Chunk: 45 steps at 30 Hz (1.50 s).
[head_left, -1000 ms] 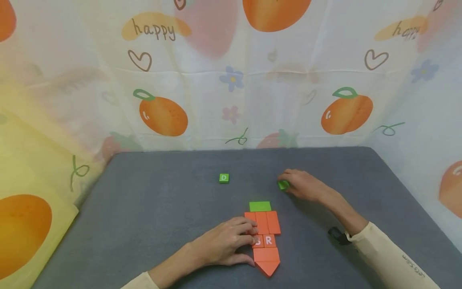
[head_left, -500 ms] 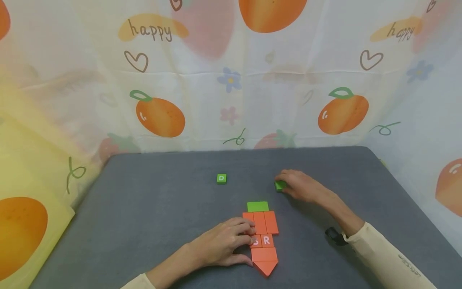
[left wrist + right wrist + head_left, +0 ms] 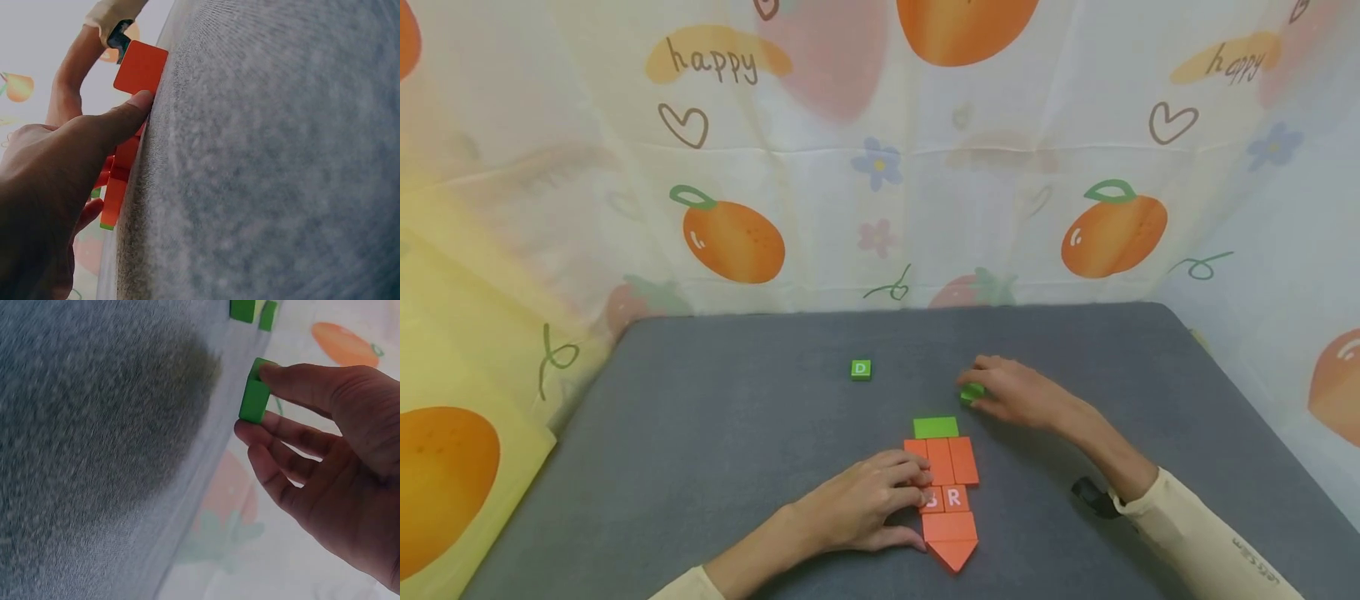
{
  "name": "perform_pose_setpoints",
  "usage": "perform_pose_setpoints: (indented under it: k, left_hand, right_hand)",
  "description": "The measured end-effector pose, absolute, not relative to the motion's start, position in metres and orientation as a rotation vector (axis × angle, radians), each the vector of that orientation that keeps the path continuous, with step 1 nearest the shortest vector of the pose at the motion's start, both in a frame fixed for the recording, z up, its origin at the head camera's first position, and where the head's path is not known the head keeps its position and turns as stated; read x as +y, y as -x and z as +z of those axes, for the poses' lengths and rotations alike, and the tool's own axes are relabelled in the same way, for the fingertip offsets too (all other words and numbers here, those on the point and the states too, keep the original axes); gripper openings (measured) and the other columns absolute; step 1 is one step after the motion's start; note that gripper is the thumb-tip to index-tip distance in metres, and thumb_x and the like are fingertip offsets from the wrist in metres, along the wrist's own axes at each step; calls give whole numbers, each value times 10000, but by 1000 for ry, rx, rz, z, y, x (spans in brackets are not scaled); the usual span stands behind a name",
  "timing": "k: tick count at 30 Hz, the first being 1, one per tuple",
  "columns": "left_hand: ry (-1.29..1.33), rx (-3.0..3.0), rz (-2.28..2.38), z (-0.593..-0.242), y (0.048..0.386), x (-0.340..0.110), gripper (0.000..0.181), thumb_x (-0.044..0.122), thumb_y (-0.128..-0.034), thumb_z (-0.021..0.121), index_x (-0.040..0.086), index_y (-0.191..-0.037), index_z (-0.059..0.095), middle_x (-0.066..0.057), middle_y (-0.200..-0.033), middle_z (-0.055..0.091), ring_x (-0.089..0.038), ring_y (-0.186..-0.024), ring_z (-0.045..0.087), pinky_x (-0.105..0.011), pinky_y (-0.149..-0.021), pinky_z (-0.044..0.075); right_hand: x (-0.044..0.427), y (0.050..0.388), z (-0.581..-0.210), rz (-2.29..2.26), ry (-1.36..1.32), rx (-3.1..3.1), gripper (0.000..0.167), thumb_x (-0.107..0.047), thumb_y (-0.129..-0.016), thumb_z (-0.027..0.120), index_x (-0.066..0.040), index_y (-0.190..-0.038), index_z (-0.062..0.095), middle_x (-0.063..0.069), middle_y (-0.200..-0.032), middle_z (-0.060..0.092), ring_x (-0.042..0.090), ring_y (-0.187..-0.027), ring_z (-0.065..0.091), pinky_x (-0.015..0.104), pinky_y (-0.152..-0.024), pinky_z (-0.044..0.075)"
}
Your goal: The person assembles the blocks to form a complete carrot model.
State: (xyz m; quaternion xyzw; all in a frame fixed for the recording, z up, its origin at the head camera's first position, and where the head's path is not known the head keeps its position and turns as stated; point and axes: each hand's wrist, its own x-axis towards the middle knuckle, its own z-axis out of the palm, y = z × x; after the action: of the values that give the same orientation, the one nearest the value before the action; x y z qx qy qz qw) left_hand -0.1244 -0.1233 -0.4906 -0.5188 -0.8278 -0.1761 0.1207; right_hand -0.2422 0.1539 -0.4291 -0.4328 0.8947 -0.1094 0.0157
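My right hand [image 3: 1026, 393] pinches a small green block [image 3: 255, 400] between thumb and fingertips, past the far end of the block figure and a little to its right. Orange blocks lie together in that figure: upright rectangles [image 3: 940, 462], a letter tile "R" [image 3: 955, 498], another lettered tile partly under fingers, a wide rectangle [image 3: 949, 527] and a triangle [image 3: 953, 555] at the near end. A green rectangular block [image 3: 936, 427] caps its far end. Along the left side, my left hand [image 3: 867, 502] rests with its fingertips and thumb [image 3: 134, 109] touching the orange blocks.
Farther back on the grey table [image 3: 722, 417] lies a green block marked "D" [image 3: 861, 369], left of my right hand. A fruit-printed curtain [image 3: 820, 208] hangs behind the table and along both sides.
My right hand has moved slightly left and nearer, bringing the green block closer to the figure's far end. My left hand keeps its place on the orange blocks.
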Motion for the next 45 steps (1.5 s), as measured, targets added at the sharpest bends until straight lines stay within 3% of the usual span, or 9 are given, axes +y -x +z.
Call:
perform_pose_setpoints:
  k: [6,15,23,28,37,45]
  left_hand:
    - [1519,-2404,-499,-492,125,-123,388,545,-942,723,176,-1060,753,17,-1207,705,-142,-1256,629,-297,-1093,539]
    - [1525,-2430,-521,-491,125,-124,387,542,-940,728,179,-1073,753,15,-1220,708,-143,-1274,623,-302,-1097,539]
    - [1529,-2417,-512,-491,124,-123,390,543,-944,722,177,-1072,756,15,-1216,705,-144,-1267,624,-294,-1099,536]
    - [1524,-2436,-522,-491,125,-123,391,546,-941,724,181,-1079,753,16,-1223,699,-143,-1262,623,-298,-1096,538]
    - [1526,-2398,-524,-492,125,-124,381,538,-942,727,179,-1068,753,17,-1215,697,-146,-1254,626,-286,-1093,536]
    - [1524,-2418,-508,-492,125,-125,384,545,-953,709,183,-1075,750,19,-1232,697,-140,-1267,620,-293,-1097,535]
  right_hand:
    - [149,240,-432,-333,1379,2748,250,-107,-928,782,-46,-1168,744,48,-987,637,123,-846,577,275,-709,514]
    - [146,241,-443,-383,1371,2687,257,-162,-922,797,-49,-1146,744,53,-1009,661,167,-891,634,310,-755,559]
    - [145,244,-441,-383,1318,2614,367,-145,-881,835,-23,-1209,724,71,-1038,660,102,-813,523,234,-690,445]
    - [142,243,-439,-352,1357,2619,340,-71,-882,820,-7,-1203,728,87,-1041,674,123,-830,569,244,-696,489]
    - [141,243,-438,-330,1372,2619,337,-68,-888,814,-13,-1208,723,82,-1042,674,101,-824,548,258,-695,484]
    - [139,242,-436,-311,1398,2619,310,-63,-888,814,-14,-1184,736,89,-1052,685,145,-878,626,302,-729,550]
